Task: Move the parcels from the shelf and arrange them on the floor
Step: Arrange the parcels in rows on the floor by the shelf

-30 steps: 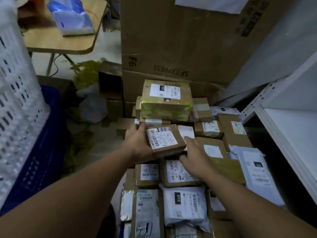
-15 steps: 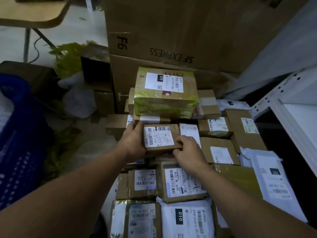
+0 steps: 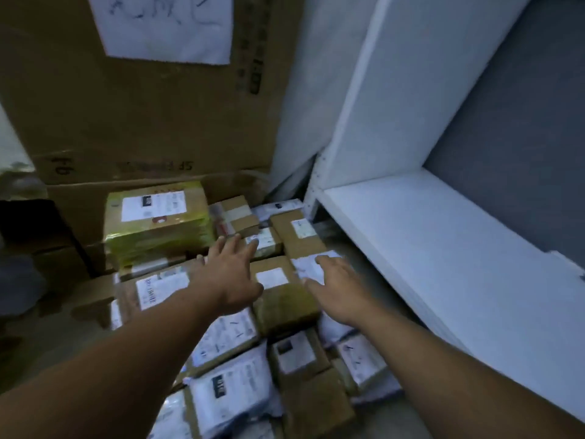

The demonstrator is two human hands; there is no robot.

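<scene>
Several parcels lie packed together on the floor: brown boxes and white mailer bags. The small brown box with a barcode label (image 3: 160, 288) sits at the pile's left, just below a box wrapped in yellow tape (image 3: 155, 223). My left hand (image 3: 232, 274) hovers with fingers spread over the pile's middle, holding nothing. My right hand (image 3: 337, 289) is open too, fingers loose, above a white mailer (image 3: 308, 264) and beside a taped brown box (image 3: 278, 289). The white shelf (image 3: 443, 242) on the right shows a bare board.
Large cardboard cartons (image 3: 142, 122) stand stacked behind the pile, one with a white paper sheet (image 3: 164, 26) stuck on it. The shelf's upright post (image 3: 316, 191) meets the pile's back right corner. Dark boxes (image 3: 28, 226) lie at the far left.
Both hands let go of the small barcode box, which now rests in the pile. The hands lifted away, open, and the view swung right toward the shelf.
</scene>
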